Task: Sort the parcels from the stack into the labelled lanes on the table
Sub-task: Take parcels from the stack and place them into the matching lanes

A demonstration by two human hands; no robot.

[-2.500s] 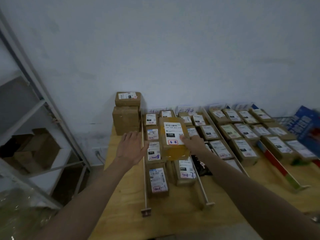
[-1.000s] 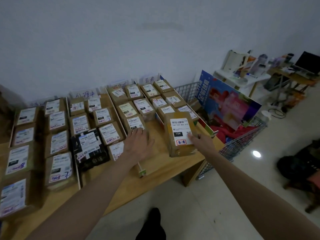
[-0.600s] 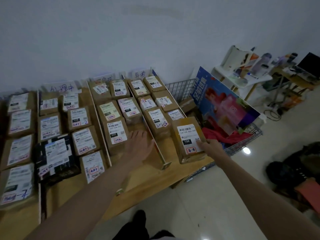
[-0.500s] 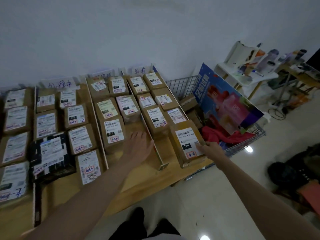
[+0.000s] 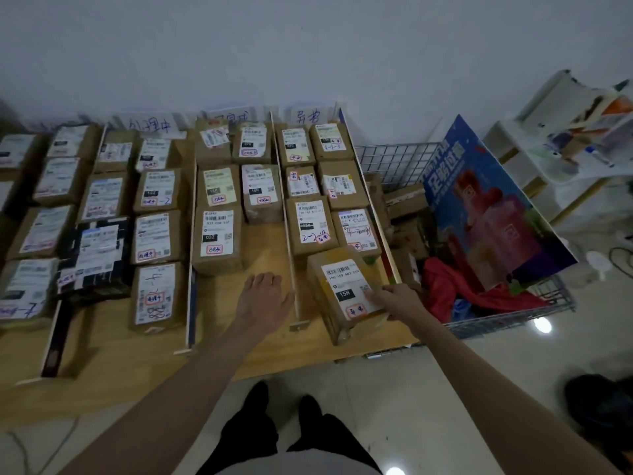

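Fingers (image 5: pixel 378 296) of the right hand (image 5: pixel 399 298) curling over the near right corner of the parcel (image 5: pixel 346 293), thumb hidden beneath or behind, so clamping on that corner rather than lying flat. Left hand (image 5: pixel 265 296) hovering or resting, fingers straight and slightly spread, on the bare table (image 5: pixel 260 241) just left of the divider (image 5: pixel 291 234); holding nothing.

Parcel sitting in the rightmost lane, at its near end, just short of the two boxes (image 5: pixel 334 228) ahead of it, tilted a little clockwise against the row and seemingly raised at its near edge; whether its base is fully down, hard to tell.

Setting it down well, by this reading: lowering the near edge flat before letting go, squaring the long side to the divider, nudging forward until just behind the row ahead without bumping it. Keeping the label up and readable, as on its neighbours. Minding the right rail (image 5: pixel 380 214), beyond which a wire basket (image 5: pixel 394 162) is standing; a careless push rightward risking a drop into it. Checking the red mark on the label against the lane sign (image 5: pixel 308 114) at the back before releasing; both too blurred here to compare.
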